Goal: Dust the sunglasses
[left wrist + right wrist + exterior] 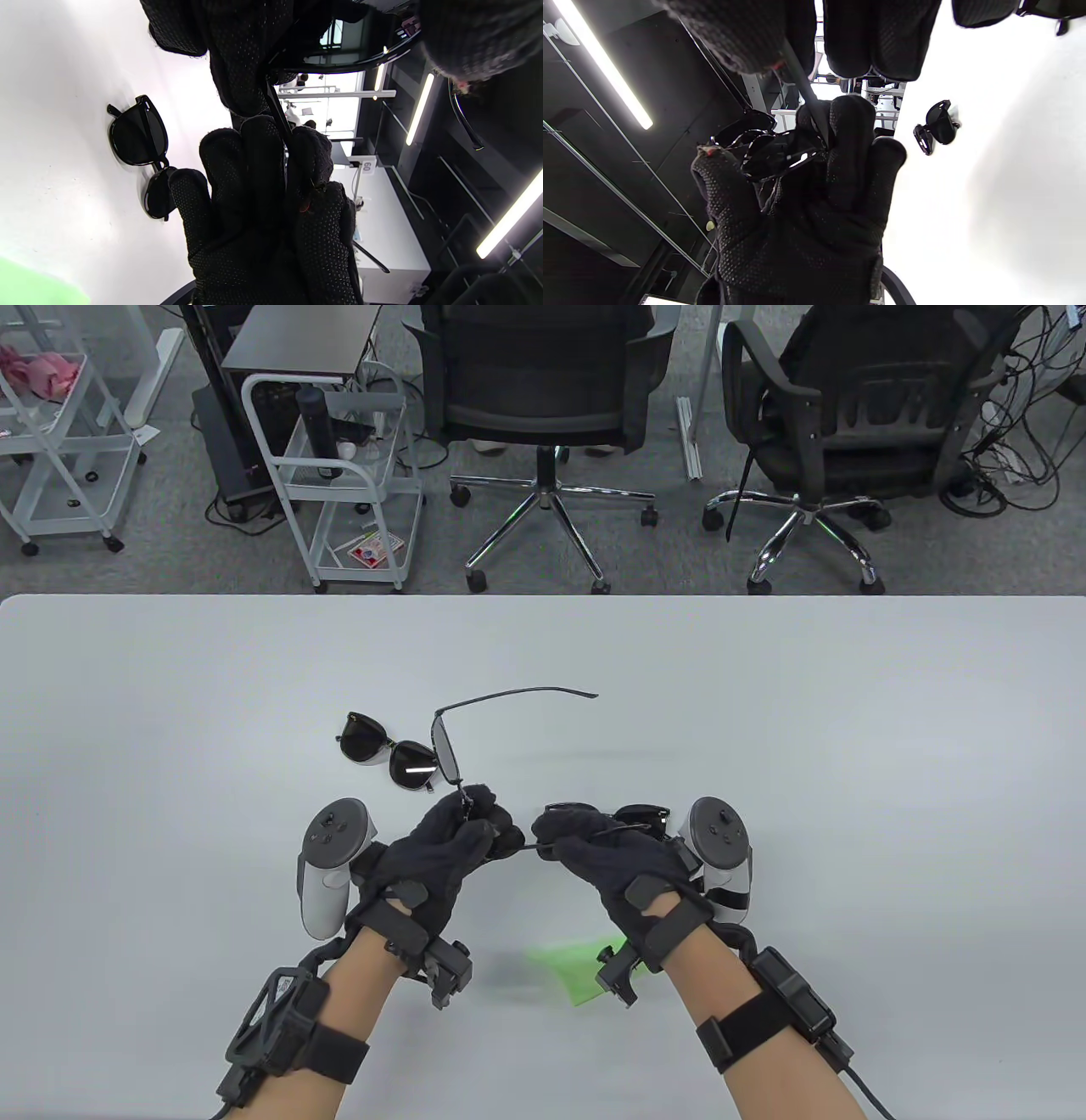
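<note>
My left hand (462, 827) grips a thin-framed pair of sunglasses (445, 742) at one lens and holds it raised above the table (764, 712). One temple arm (517, 694) sticks out to the right. My right hand (585, 844) pinches the other temple arm (530, 846) between the hands. In the left wrist view the right hand's fingertips (271, 140) close on that arm (275, 106). In the right wrist view the left hand's fingers (848, 140) wrap the dark lenses (772, 152). A green cloth (577, 967) lies on the table under my right wrist, held by neither hand.
A second, thicker pair of sunglasses (386, 746) lies on the table just left of the held pair; it also shows in the left wrist view (140, 140) and the right wrist view (935, 125). Another dark frame (645, 814) shows just beyond my right hand. Office chairs stand past the far edge.
</note>
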### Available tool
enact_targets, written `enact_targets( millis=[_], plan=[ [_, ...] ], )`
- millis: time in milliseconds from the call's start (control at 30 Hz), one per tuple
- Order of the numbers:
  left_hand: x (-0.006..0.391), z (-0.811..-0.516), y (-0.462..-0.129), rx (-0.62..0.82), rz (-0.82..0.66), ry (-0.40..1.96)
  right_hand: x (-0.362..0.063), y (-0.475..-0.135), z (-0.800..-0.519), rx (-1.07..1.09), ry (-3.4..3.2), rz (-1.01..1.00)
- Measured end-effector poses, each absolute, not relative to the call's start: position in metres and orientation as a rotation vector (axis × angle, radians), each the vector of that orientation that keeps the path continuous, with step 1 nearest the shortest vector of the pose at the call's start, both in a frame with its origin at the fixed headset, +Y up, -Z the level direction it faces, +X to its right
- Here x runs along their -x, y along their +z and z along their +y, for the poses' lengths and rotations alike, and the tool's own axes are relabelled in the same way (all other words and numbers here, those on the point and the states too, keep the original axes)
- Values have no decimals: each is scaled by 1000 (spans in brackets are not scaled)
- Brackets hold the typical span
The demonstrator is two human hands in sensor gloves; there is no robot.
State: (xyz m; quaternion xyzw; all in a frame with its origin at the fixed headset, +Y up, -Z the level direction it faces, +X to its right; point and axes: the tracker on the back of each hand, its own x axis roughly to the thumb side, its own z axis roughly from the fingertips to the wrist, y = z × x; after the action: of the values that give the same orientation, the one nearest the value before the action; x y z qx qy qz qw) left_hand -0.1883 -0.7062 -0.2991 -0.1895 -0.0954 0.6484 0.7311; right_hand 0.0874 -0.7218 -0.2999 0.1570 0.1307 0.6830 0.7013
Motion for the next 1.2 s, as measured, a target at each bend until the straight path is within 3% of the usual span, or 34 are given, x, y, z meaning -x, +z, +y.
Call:
enact_targets(
  millis=[133,200,333,433,600,833,1133,1200],
  plan=[
    [193,-704,-301,362,-186,1363,-89,-295,-723,-229,1622,331],
    [198,-702,-301,316,-164,1322,-88,-295,-719,-282,1787,369],
    [210,-701,-302,243,-95,1222,-69,-289,-693,-784,2350,513],
    [213,-704,-303,236,-70,1200,-45,-275,-698,-1179,2698,646],
    [213,-703,-302,229,-71,1162,-22,-261,-714,-1309,2855,824],
    [210,-705,-302,244,-76,1146,-19,-260,-729,-1381,3007,745],
    [209,-704,-302,229,-78,1090,-5,-251,-737,-1586,3111,344],
    [209,-702,-302,205,-79,1055,-7,-257,-733,-1512,3087,379]
  ],
)
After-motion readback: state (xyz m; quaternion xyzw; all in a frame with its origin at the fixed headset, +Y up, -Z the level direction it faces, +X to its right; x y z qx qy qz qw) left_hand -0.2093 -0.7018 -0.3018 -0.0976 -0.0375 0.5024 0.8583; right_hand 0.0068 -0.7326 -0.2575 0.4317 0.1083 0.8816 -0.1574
